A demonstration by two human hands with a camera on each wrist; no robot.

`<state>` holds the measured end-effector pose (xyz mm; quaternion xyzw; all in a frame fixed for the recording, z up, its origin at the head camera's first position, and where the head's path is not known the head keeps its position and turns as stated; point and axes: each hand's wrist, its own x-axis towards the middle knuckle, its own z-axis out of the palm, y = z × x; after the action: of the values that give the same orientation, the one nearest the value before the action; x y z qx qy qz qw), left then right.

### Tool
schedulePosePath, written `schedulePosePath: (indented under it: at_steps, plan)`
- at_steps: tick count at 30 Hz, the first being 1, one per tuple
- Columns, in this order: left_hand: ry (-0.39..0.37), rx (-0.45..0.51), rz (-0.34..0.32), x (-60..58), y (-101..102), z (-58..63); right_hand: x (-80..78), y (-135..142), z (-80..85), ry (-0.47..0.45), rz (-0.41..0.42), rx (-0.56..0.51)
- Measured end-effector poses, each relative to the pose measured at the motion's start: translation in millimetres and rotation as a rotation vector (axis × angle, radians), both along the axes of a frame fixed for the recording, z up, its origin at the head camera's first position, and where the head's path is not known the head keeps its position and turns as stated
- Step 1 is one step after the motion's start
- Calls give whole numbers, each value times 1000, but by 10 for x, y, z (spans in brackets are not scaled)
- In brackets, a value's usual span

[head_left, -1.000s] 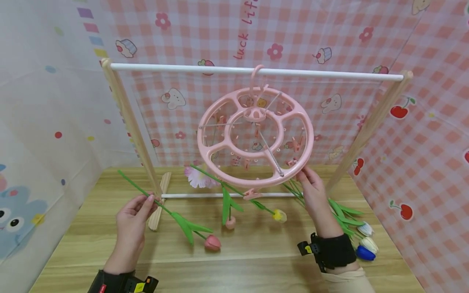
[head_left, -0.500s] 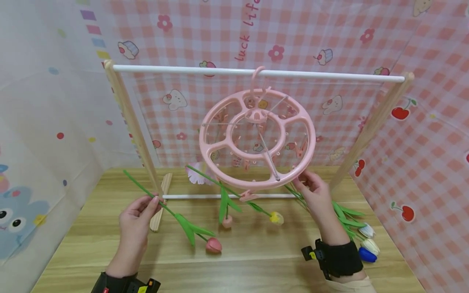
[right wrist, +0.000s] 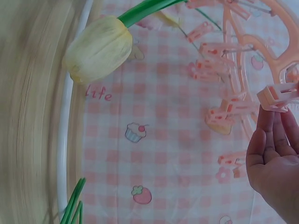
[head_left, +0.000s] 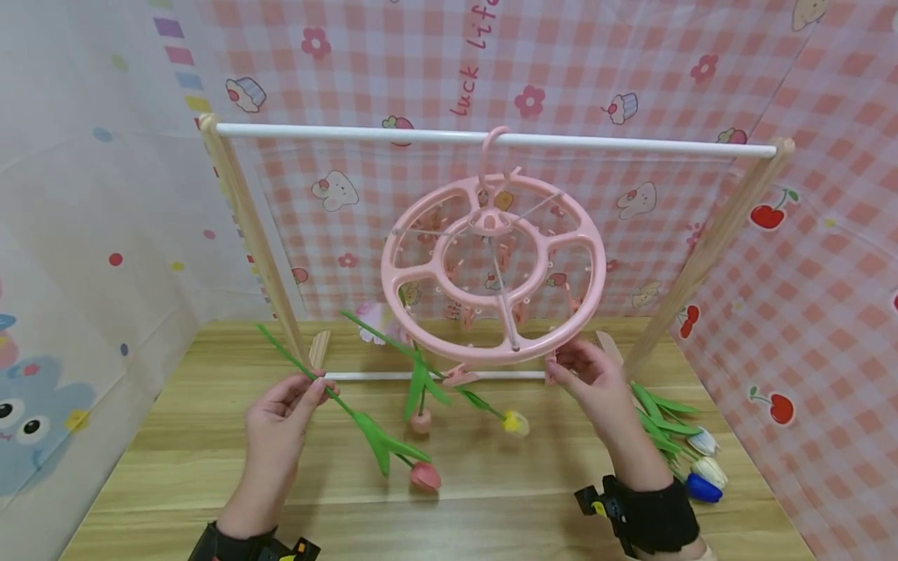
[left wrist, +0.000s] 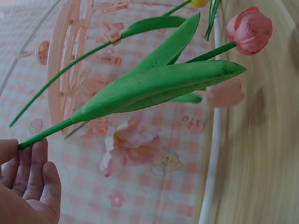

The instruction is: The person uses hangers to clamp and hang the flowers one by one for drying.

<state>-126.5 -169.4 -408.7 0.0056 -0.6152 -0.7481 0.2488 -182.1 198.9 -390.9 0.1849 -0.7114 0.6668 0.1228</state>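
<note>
In front of the wooden stand (head_left: 704,249), the left hand (head_left: 283,413) pinches a pink tulip (head_left: 375,442) by its stem, the bloom slanting down over the tabletop (head_left: 505,522). At the near edge of the round pink hanger (head_left: 489,223), the right hand (head_left: 596,389) pinches a pink clip (right wrist: 268,99). A yellow tulip (head_left: 515,423) hangs in another clip (head_left: 461,376); white and blue tulips (head_left: 707,472) lie at the right.

We've got a coral-pink tulip (head_left: 426,476), bright green down its stem (left wrist: 52,131) and leaves (left wrist: 154,87), and a pale pink ring hanger (head_left: 598,269) with pink clips (right wrist: 268,100)! There's a white bar (head_left: 351,134), a yellow tulip (head_left: 514,423), a blue tulip (head_left: 704,488)! We're looking at pink-and-white gingham on the backdrop (head_left: 631,47), dotted with red cherries (head_left: 770,214) and pastel cupcakes (head_left: 247,95), and tan wood grain across the counter (head_left: 505,518).
</note>
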Motion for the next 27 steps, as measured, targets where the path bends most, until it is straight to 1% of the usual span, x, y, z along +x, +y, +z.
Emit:
schedulePosePath:
  at_steps: [2, 5, 8, 12, 15, 20, 24, 27]
  plan:
    - [7, -10, -10, 5, 44, -1, 33, -26, -1, -4, 15, 18]
    - [29, -24, -32, 11, 101, -4, 79, -73, 1, -15, 53, 12]
    - [68, -52, -67, 16, 144, -13, 111, -119, 11, 1, 106, 7]
    - [115, -85, -97, 5, 192, -22, 139, -178, 29, 42, 174, 54]
    - [128, -98, -104, -14, 225, -30, 162, -229, 40, 35, 200, 86]
    - [130, -109, -114, -32, 278, -32, 200, -328, 58, 25, 218, 85]
    - [134, -112, -123, -39, 327, -19, 214, -417, 56, 67, 240, 78]
    - [155, -96, -135, -47, 369, -13, 225, -488, 57, 87, 274, 61]
